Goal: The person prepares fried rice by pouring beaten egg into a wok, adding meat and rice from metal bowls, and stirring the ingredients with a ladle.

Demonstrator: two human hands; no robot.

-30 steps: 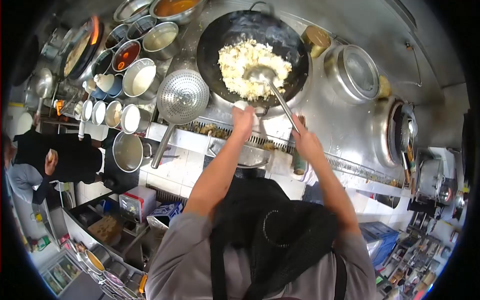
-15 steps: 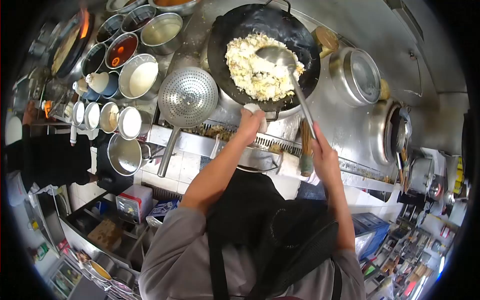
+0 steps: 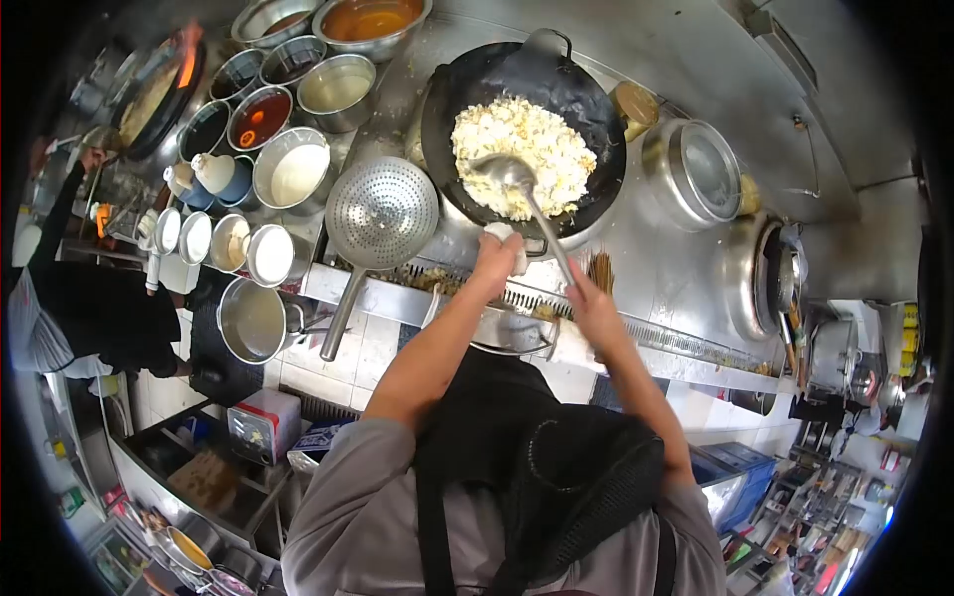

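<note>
Steel ladle [image 3: 524, 183] was slanted forward-left into the wok [image 3: 479, 89], clenched in right hand [image 3: 598, 316]; cloth [image 3: 501, 231] was clutched in left hand [image 3: 495, 266].

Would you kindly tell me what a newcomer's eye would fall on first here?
First, the big black wok at the top centre, with a mound of pale food inside and a ladle, held in the right hand, at it. Next, the round strainer just left of the wok, and the orange flame at the upper left.
</note>
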